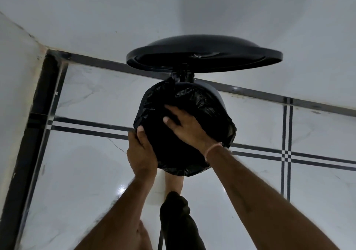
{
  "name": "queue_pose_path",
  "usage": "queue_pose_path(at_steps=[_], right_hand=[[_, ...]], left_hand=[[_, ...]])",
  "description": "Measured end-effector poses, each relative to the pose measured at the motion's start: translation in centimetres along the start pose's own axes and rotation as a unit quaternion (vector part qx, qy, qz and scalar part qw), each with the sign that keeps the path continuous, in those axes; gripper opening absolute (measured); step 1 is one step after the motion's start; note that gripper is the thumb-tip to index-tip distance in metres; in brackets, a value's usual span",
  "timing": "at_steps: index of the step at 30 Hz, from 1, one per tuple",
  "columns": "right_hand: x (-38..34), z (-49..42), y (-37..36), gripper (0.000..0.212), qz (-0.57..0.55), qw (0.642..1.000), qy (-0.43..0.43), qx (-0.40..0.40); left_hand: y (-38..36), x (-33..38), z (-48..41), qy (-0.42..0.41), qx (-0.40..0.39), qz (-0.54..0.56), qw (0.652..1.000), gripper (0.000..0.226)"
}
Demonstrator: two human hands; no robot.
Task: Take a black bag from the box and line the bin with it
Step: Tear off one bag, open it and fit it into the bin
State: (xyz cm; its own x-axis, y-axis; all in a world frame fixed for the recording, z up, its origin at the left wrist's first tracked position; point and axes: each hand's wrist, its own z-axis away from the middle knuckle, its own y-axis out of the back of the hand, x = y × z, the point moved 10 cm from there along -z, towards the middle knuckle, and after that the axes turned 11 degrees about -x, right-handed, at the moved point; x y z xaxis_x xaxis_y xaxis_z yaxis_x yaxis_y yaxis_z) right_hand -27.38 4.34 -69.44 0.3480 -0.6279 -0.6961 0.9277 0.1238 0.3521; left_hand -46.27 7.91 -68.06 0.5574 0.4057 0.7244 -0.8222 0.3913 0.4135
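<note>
Your left hand pinched the edge of the black bag. The thumb lay over the top of the plastic and the fingers were curled round the outside, below the rim, so the film was held against the near-left side of the bin.

Your right hand was just beside the left one, a little further from you, and lay down in the bag's mouth. Its fingers were stretched forward and pressed flat on the plastic, with the thumb held out toward your left hand. It clasped nothing. The ends of the fingers were lost in the dark of the bag. A thin pink band circled that wrist.

The bag sat in the bin with its crumpled edge folded out over the rim, under and around both hands. Beyond your right fingertips, on the far right, a stretch of the bin's smooth grey rim showed bare.

Past both hands the round black lid stood open on its hinge at the back of the bin.

Below your left wrist, close to you, a bare foot reached under the overhanging bag, with a dark trouser leg behind it. Glossy white floor tiles with black lines lay under everything, and a pale wall rose behind the lid.
</note>
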Motion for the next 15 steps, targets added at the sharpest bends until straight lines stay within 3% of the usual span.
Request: queue_pose_path(at_steps=[4,8,10,15], right_hand=[[1.9,-0.8,3.6,0.06,-0.014,0.995,-0.067,0.069],[0.3,3.4,6.4,0.056,0.018,0.97,0.001,0.243],[0.4,5.1,7.6,0.057,0.043,0.957,0.013,0.288],[1.1,5.9,10.3,0.057,0.162,0.926,-0.03,0.339]], left_hand=[[0.7,-0.4,-0.3,0.008,0.0,-0.053,0.999,0.05],[2.8,0.7,-0.4,-0.013,0.062,-0.05,0.997,0.049],[3.3,2.3,-1.6,-0.037,0.079,-0.059,0.994,0.052],[0.6,7.7,-5.9,-0.097,-0.023,-0.087,0.991,0.043]])
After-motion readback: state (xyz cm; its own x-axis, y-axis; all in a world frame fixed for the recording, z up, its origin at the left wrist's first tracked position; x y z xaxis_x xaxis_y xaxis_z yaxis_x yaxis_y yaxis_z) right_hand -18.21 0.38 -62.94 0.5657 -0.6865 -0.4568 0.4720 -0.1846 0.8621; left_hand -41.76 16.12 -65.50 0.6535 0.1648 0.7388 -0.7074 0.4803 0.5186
